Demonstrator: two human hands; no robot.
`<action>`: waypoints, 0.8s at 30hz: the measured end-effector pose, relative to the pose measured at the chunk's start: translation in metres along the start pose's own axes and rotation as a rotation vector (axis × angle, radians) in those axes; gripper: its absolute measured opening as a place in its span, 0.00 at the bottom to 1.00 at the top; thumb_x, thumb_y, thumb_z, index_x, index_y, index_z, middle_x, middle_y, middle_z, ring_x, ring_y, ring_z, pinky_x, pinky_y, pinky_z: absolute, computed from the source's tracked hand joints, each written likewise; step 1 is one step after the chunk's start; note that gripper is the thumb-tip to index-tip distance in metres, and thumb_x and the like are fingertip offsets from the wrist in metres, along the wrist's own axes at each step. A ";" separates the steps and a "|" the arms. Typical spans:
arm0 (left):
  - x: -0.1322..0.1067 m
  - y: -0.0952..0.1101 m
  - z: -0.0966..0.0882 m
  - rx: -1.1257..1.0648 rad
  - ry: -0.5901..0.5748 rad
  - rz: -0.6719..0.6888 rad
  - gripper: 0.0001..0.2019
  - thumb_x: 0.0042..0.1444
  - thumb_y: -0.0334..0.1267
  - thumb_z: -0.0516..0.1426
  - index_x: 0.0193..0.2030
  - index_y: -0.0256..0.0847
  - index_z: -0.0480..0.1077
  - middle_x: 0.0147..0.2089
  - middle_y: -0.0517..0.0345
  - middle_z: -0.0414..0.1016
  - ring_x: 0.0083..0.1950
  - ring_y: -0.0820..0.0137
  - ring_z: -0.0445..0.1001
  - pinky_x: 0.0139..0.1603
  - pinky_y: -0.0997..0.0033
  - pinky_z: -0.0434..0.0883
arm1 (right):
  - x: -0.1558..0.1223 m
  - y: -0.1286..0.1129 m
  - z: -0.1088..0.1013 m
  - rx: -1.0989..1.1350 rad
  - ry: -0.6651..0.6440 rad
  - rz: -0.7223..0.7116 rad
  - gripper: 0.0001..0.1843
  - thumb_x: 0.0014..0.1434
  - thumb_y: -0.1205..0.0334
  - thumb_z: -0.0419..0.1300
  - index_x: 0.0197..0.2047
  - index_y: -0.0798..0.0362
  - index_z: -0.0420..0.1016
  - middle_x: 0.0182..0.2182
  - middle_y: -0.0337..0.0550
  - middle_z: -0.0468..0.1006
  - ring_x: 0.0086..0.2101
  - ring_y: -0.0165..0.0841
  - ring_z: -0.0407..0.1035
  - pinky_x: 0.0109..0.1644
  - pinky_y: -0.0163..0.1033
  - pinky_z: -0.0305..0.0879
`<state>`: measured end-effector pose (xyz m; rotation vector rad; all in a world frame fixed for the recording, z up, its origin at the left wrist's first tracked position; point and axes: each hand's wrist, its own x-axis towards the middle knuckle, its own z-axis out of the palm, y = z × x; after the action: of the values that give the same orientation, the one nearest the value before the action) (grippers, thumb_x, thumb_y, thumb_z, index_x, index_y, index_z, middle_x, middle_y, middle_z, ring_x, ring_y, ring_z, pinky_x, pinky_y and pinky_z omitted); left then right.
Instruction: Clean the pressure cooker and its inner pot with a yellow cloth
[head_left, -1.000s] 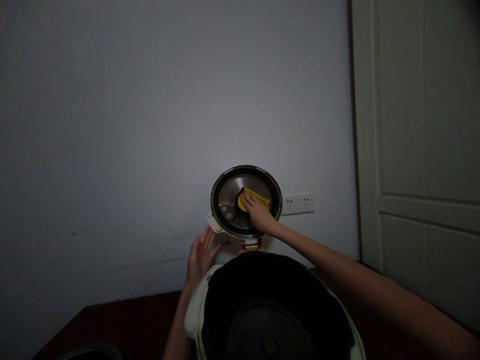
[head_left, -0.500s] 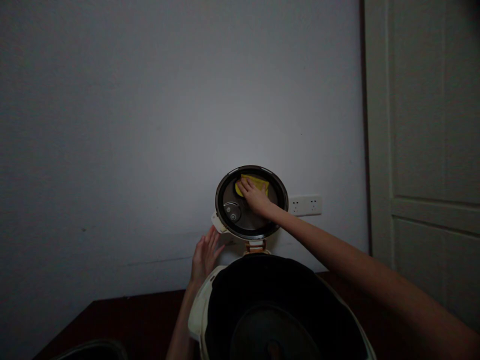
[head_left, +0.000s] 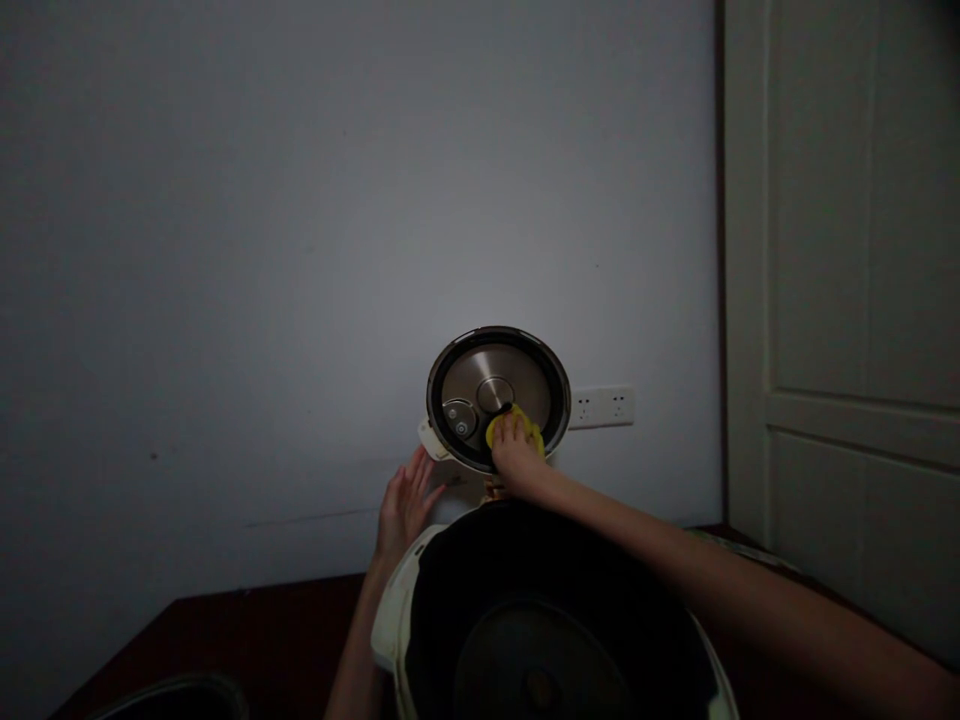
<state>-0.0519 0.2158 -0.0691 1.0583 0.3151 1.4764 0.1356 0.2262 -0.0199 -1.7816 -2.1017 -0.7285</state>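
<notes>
An electric cooker stands in front of me, with its round lid (head_left: 480,372) raised on a hinge at the back. Its wide, dark body (head_left: 397,610) has a white rim and side handle; the inner bottom is dim. My right hand (head_left: 517,460) presses a yellow cloth (head_left: 534,432) on the lower part of the lid's metal inner side, near the hinge. My left hand (head_left: 405,508) is beside the lid's white tab (head_left: 433,440), fingers stretched out and apart, the tips at the tab's lower edge. Whether they touch it I cannot tell.
The cooker is on a dark red table (head_left: 247,625) against a pale wall (head_left: 225,300). A white socket panel (head_left: 602,407) is on the wall right of the lid. A dark, rounded rim (head_left: 180,690) shows at bottom left. A panelled door (head_left: 840,300) stands at right.
My right hand has wiped the cloth down from the upper part of the lid to its lower part, baring the round metal centre. The left hand has stayed by the tab.
</notes>
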 end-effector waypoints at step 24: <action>0.002 -0.001 0.000 0.057 0.009 -0.007 0.24 0.60 0.51 0.46 0.61 0.47 0.63 0.70 0.58 0.51 0.72 0.61 0.41 0.66 0.52 0.53 | 0.030 0.050 -0.011 -0.091 0.190 0.015 0.32 0.57 0.76 0.43 0.65 0.78 0.47 0.62 0.80 0.47 0.62 0.61 0.45 0.52 0.65 0.61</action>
<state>-0.0510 0.2179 -0.0693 1.0956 0.3692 1.4740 0.1776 0.2505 0.0143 -1.6974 -1.9582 -0.9623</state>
